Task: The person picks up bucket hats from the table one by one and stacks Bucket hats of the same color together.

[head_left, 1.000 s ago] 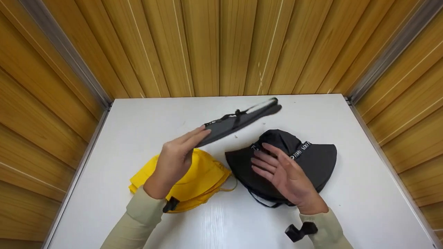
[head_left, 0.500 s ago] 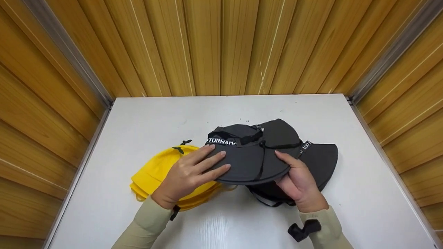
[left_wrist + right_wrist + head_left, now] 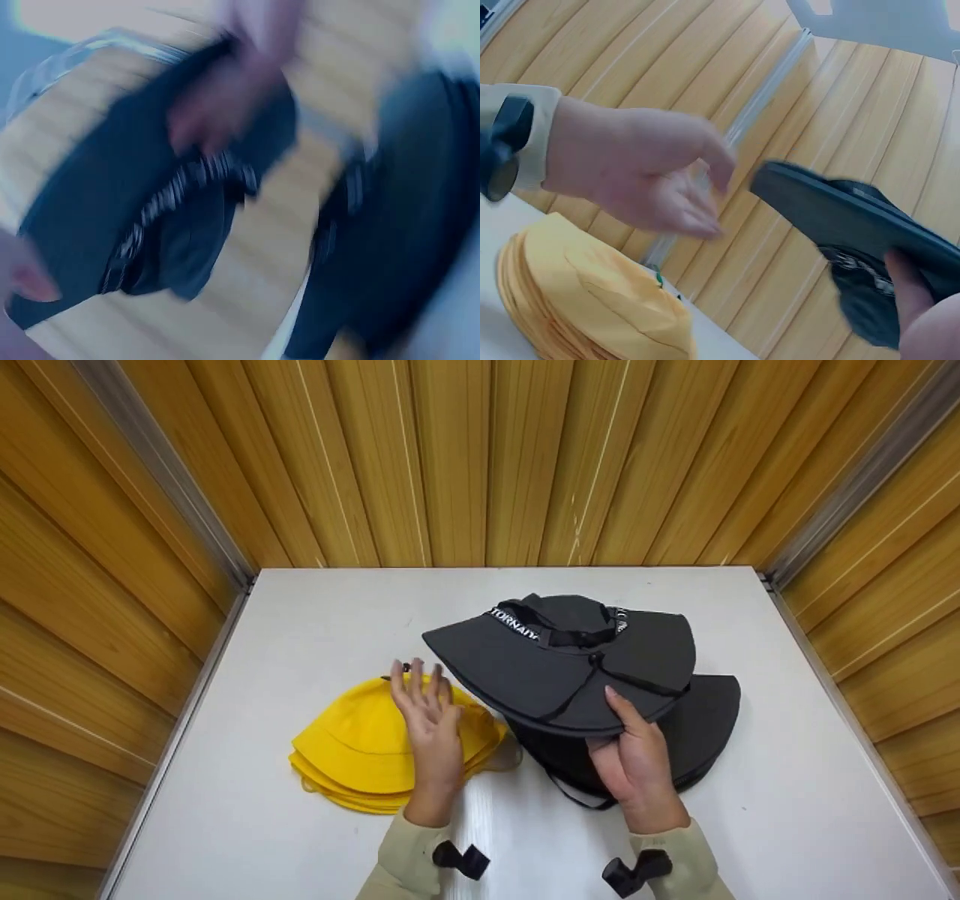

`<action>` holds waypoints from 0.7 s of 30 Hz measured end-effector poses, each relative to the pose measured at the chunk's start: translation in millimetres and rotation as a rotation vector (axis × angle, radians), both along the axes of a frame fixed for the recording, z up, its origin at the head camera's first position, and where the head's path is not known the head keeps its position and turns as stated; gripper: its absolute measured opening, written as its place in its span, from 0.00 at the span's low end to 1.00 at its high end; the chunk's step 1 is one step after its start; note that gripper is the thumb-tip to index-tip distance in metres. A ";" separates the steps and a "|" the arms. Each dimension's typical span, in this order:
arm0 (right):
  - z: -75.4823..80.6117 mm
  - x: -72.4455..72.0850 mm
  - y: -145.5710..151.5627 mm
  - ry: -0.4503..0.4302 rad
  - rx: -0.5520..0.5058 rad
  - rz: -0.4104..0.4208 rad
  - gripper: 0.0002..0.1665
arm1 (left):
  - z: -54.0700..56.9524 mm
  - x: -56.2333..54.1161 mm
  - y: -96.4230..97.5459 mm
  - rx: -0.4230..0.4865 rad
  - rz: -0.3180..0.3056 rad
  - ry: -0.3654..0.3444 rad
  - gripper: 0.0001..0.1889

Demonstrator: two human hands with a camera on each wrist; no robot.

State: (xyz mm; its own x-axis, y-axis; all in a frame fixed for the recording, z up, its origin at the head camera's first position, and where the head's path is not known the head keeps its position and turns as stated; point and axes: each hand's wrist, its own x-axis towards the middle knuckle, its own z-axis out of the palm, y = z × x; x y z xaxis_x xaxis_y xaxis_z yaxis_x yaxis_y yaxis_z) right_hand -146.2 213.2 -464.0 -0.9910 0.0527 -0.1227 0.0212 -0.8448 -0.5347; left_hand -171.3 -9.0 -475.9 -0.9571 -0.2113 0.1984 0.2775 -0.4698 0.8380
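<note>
My right hand (image 3: 634, 761) pinches the front brim of a dark grey bucket hat (image 3: 495, 671), thumb on top and fingers beneath. The hat has a white-lettered band and a cord with a toggle, and is held above the table. Under it, partly hidden, lies a black bucket hat (image 3: 709, 720). My left hand (image 3: 431, 720) is off the grey hat, fingers spread, in front of a stack of yellow bucket hats (image 3: 352, 742). In the right wrist view the left hand (image 3: 645, 169) holds nothing; the left wrist view is blurred.
The hats lie on a white table (image 3: 300, 607). Wood-patterned panels (image 3: 450, 465) close it in at the back and both sides. A cord loop hangs from the black hat's near edge. Small leaf-like tips top the yellow stack.
The grey hat came down from my left hand into both hands, then my left hand let go and drew back. My right hand now holds the hat alone, slightly farther back and right.
</note>
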 end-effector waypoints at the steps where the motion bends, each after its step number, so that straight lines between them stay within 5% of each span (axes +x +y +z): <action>1: -1.9 0.5 -2.5 -0.005 -0.008 -0.017 0.36 | 1.0 0.2 5.7 0.159 -0.056 -0.041 0.43; 3: -6.3 2.0 -7.5 -0.007 -0.012 -0.037 0.37 | 2.8 -0.4 15.7 0.371 -0.158 -0.108 0.35; 5: -10.7 4.0 -12.2 -0.006 0.010 -0.036 0.37 | 5.4 -2.5 22.1 0.469 -0.243 -0.173 0.33; 9: -18.7 7.7 -18.9 -0.003 0.063 -0.017 0.36 | 7.7 -9.7 26.5 0.485 -0.299 -0.222 0.33; 16: -21.2 8.7 -18.7 -0.033 0.095 -0.001 0.38 | 7.5 -13.8 23.4 0.465 -0.256 -0.235 0.33; 21: -19.0 7.7 0.7 0.024 0.097 0.045 0.35 | 7.0 -14.1 22.8 0.418 -0.252 -0.208 0.34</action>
State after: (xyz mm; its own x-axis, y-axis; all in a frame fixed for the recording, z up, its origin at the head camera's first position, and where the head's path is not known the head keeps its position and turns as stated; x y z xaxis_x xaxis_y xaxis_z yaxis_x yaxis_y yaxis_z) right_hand -138.5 213.8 -482.9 -0.9952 0.0186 -0.0956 0.0443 -0.7876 -0.6146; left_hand -185.4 13.8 -468.8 -0.9986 0.0102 -0.0525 -0.0393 -0.8063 0.5902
